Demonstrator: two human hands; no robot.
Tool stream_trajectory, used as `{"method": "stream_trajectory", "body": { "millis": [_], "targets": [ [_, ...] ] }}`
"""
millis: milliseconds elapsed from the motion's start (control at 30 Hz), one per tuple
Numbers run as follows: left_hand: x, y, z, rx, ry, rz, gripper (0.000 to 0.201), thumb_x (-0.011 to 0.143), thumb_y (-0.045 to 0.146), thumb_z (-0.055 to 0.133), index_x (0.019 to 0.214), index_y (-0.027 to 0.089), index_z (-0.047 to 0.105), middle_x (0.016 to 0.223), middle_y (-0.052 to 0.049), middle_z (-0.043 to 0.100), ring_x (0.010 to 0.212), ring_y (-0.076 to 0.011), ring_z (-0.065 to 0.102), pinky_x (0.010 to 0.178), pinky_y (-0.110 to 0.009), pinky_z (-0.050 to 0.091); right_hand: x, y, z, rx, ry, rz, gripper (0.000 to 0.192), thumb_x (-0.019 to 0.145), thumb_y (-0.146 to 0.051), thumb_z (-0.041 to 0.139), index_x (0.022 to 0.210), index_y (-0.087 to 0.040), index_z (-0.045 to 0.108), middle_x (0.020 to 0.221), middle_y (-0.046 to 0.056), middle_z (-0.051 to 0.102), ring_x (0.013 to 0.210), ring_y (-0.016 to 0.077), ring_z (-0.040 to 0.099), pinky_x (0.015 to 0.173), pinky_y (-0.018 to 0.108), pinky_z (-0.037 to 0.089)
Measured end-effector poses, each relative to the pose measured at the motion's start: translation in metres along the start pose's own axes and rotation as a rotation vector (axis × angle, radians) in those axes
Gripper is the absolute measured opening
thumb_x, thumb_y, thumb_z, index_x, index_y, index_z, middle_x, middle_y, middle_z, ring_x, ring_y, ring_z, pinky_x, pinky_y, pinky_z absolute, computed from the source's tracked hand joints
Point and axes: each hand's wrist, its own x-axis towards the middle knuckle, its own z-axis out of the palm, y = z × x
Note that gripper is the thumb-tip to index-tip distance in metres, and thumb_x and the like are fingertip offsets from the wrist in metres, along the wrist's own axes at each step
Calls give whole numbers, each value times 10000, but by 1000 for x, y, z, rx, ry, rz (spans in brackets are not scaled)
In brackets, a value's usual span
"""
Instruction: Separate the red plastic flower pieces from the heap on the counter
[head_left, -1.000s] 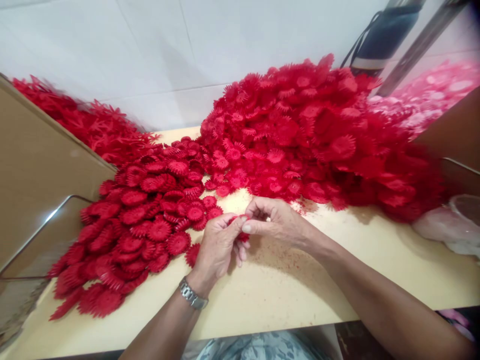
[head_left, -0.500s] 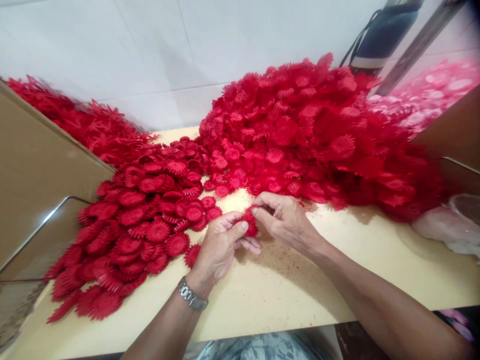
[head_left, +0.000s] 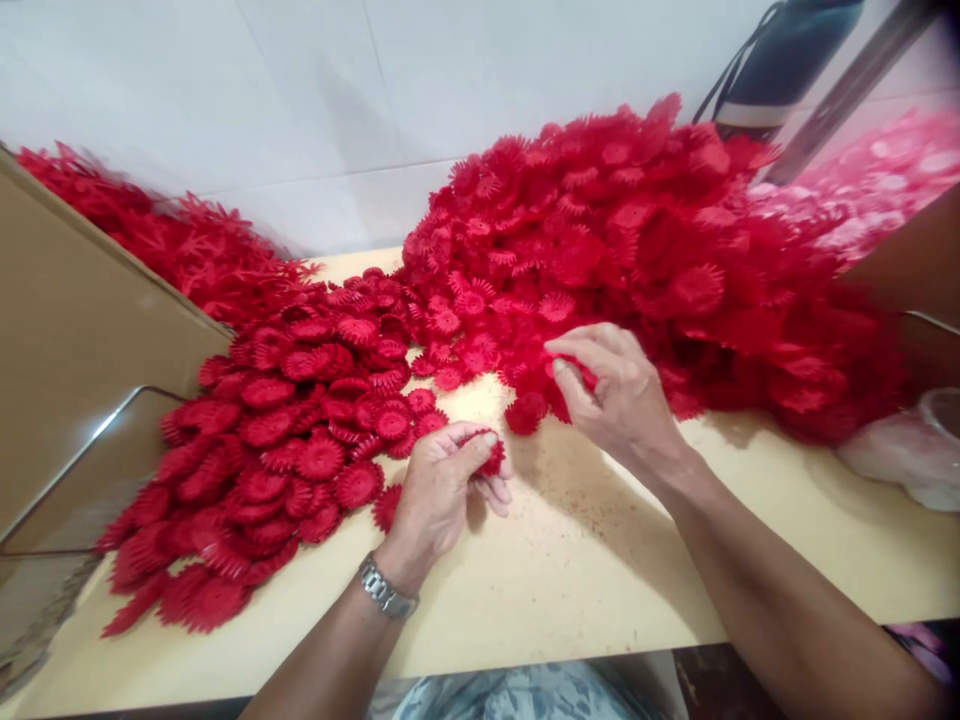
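My left hand [head_left: 444, 480] pinches a small red fringed flower piece [head_left: 493, 455] between thumb and fingers, above the pale tabletop [head_left: 555, 600]. My right hand [head_left: 626, 405] is at the front edge of a large heap of loose red fringed discs [head_left: 555, 245]. Its thumb and fingertips are apart, with red showing in the gap. A single disc [head_left: 526, 412] lies just left of its fingertips. Left of my left hand spreads a lower heap of thicker, stacked-looking red flower pieces [head_left: 262, 480].
A cardboard panel [head_left: 90, 270] with a metal wire stands at the left, with red star-shaped pieces [head_left: 202, 250] behind it. On the right are pink pieces [head_left: 877, 190], a dark bottle [head_left: 795, 60] and a clear plastic bag [head_left: 892, 455]. Red crumbs dot the tabletop.
My right hand has left the flower piece in my left hand and moved up and right to the heap's edge. The left hand keeps its pinch, nearly in place.
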Motion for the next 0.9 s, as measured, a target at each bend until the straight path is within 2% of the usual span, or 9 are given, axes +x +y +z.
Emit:
{"method": "stream_trajectory", "body": {
  "millis": [100,200,267,367,467,600,767,900],
  "targets": [
    [-1,-1,-1,23,38,-17,237,720,337,620,615,151,517,455,19,585,285,-81,476,262,-161,363,-4,-18,1,353,-271,61,184,837,-248,488,741,-160,617,731,32,585,698,139,543,660,273,433],
    [-1,-2,-2,66,88,-31,316,703,431,629,599,160,504,393,42,531,247,-62,422,226,-127,270,-11,-29,7,633,-533,180,190,794,-324,565,699,-159,575,634,-17,539,578,94,497,528,215,384],
    [-2,-3,-1,100,111,-35,355,693,466,633,579,157,500,369,50,502,237,-50,399,223,-114,233,-14,-33,11,736,-634,254,173,766,-315,598,703,-160,557,606,-36,521,545,79,472,496,198,360],
    [-2,-3,0,105,101,-34,369,702,494,616,601,154,516,369,50,497,242,-51,400,229,-118,236,-14,-34,12,854,-681,304,139,783,-269,564,706,-158,533,586,-41,515,536,76,472,508,201,366],
    [-2,-3,2,27,23,16,354,728,492,589,661,147,540,466,27,558,309,-73,476,274,-151,351,-12,-32,11,968,-658,353,146,808,-255,505,696,-161,501,563,-34,529,523,85,491,519,218,387],
    [-2,0,4,-66,-85,32,216,729,324,634,787,129,561,627,-6,626,440,-108,584,413,-215,493,-13,-31,13,936,-527,463,119,757,-232,536,666,-161,506,553,-47,495,499,71,438,485,205,352],
    [0,2,2,-101,-34,52,157,678,142,634,812,116,556,567,-4,628,470,-132,615,486,-230,510,-14,-32,18,894,-391,500,128,734,-212,520,617,-168,491,541,-49,454,507,74,408,486,210,330],
    [-1,3,1,-93,12,31,131,641,100,631,753,114,565,590,-27,651,459,-125,606,461,-213,482,-7,-17,13,690,-124,500,161,767,-227,479,613,-182,467,524,-48,417,472,79,373,458,217,316]
  ]
}}
